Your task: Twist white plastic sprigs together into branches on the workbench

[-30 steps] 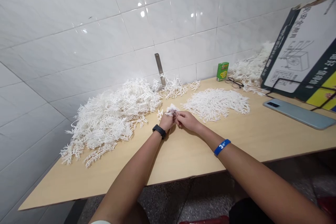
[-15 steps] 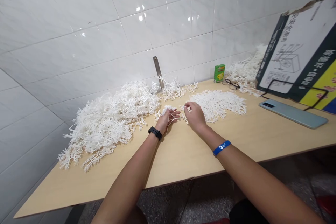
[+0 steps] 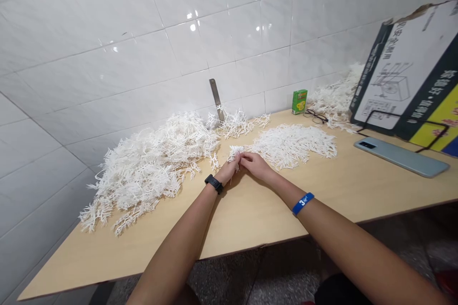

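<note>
**White bunch (image 3: 236,150) in your left hand (image 3: 228,171), spread pile (image 3: 293,145) to the right**

Your left hand is closed around the bunch, its frilly tips poking out past the fingers, away from you. Your right hand (image 3: 255,165) meets it there, fingertips pinched in at the bunch; which strand they have is too small to tell.

Outward, the spread pile begins just beyond your right hand, the nearer of the two, and its long axis runs left to right across the desk (image 3: 250,219). On the opposite side, a loose sprig (image 3: 214,162) lies near your left hand, between it and the big heap (image 3: 157,157).
</note>
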A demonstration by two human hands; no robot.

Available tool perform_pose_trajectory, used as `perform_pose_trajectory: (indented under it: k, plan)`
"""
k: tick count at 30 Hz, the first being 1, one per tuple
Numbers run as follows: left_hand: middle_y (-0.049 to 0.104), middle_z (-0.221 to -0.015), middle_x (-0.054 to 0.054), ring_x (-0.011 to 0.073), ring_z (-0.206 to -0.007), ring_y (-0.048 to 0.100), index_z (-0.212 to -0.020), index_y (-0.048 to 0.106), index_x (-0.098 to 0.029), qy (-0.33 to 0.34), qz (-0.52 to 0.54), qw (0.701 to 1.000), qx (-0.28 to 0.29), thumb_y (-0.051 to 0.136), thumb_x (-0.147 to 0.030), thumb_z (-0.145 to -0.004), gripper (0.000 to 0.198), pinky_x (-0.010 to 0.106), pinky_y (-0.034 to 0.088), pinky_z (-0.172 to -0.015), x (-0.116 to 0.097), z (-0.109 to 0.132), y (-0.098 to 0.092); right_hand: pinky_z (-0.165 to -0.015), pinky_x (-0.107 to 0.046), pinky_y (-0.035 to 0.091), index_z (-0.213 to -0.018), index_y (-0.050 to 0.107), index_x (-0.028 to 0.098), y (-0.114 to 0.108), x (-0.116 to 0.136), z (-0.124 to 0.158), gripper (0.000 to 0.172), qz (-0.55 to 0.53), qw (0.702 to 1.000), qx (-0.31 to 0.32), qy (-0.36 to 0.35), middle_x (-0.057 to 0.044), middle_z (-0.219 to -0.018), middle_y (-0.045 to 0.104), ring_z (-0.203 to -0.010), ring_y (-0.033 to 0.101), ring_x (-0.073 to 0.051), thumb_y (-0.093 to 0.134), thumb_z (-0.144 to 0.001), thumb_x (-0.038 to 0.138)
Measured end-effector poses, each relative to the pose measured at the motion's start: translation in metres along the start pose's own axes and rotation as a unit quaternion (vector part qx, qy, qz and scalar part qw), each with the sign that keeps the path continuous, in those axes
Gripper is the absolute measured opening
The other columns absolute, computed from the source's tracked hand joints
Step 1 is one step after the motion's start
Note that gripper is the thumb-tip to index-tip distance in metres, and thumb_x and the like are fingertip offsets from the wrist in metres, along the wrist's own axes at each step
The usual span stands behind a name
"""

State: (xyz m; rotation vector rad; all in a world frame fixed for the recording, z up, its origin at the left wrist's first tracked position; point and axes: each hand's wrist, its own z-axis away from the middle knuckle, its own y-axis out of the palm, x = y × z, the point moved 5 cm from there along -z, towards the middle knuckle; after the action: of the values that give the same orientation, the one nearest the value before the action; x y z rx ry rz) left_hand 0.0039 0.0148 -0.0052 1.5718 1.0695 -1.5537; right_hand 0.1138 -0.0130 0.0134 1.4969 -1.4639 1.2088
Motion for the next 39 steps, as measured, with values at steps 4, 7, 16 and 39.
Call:
perform_pose_trajectory:
  k: [4,7,16,39]
  plan:
    - [0.058,-0.066,0.003,0.0150,-0.066,0.052,-0.076,0.062,-0.016,0.015,-0.095,0.995,-0.009,0.046,-0.071,-0.081,0.058,0.030,0.042,-0.067,-0.009,0.005,0.003,-0.057,-0.026,0.035,-0.063,0.052,0.017,-0.002,-0.003,0.000,0.025,0.020,1.000,-0.018,0.002,0.001,-0.058,0.052,-0.057,0.046,-0.012,0.052,-0.079,0.037]
    - [0.061,-0.071,0.004,0.0151,-0.068,0.053,-0.079,0.063,-0.016,0.030,-0.118,0.992,-0.019,0.043,-0.070,-0.084,0.058,0.030,0.043,-0.069,-0.015,0.007,0.006,-0.057,-0.026,0.035,-0.061,0.050,0.018,-0.002,-0.003,0.001,0.029,0.056,0.998,-0.017,-0.015,0.001,-0.058,0.052,-0.058,0.046,-0.012,0.049,-0.082,0.037]
    - [0.064,-0.064,0.005,0.0171,-0.066,0.061,-0.101,0.070,-0.015,0.001,0.013,1.000,-0.001,0.045,-0.066,-0.086,0.059,0.029,0.048,-0.069,-0.012,0.006,0.008,-0.055,-0.025,0.037,-0.061,0.050,0.017,0.008,-0.009,0.000,0.025,0.003,0.998,0.059,0.010,0.001,-0.057,0.053,-0.054,0.047,-0.011,0.050,-0.080,0.032]
    - [0.070,-0.112,0.010,0.0240,-0.107,0.063,-0.103,0.071,-0.016,0.073,0.068,0.995,-0.017,0.056,-0.054,-0.085,0.044,0.037,0.043,-0.100,-0.009,0.000,0.009,-0.055,-0.025,0.031,-0.060,0.049,0.018,0.006,-0.004,0.000,0.020,0.075,0.996,0.037,-0.013,0.002,-0.057,0.048,-0.058,0.043,-0.012,0.045,-0.075,0.029]
